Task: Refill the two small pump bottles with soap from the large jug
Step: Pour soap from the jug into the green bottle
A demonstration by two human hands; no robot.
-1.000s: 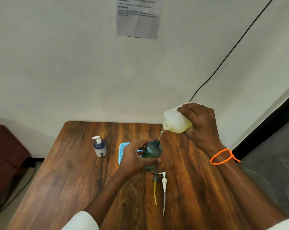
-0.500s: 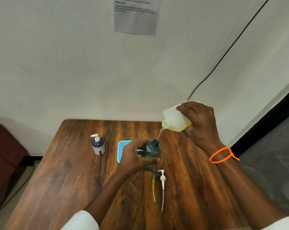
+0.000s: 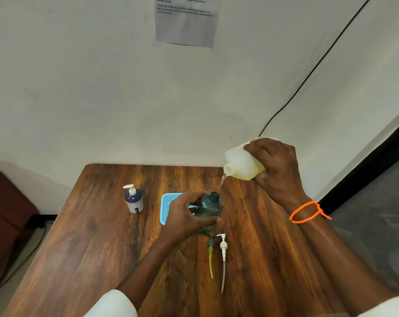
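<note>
My right hand (image 3: pixel 277 170) grips the tilted large jug (image 3: pixel 242 164), from which a thin soap stream (image 3: pixel 221 184) falls to the open neck of the green bottle (image 3: pixel 210 209). My left hand (image 3: pixel 184 216) wraps that bottle, upright at mid-table. Two removed pumps (image 3: pixel 218 255) lie just before it; the blue pump bottle (image 3: pixel 134 200) stands well to the left.

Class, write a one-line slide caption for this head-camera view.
Right hand tips the jug, pouring soap into the green bottle gripped by the left hand.
</note>
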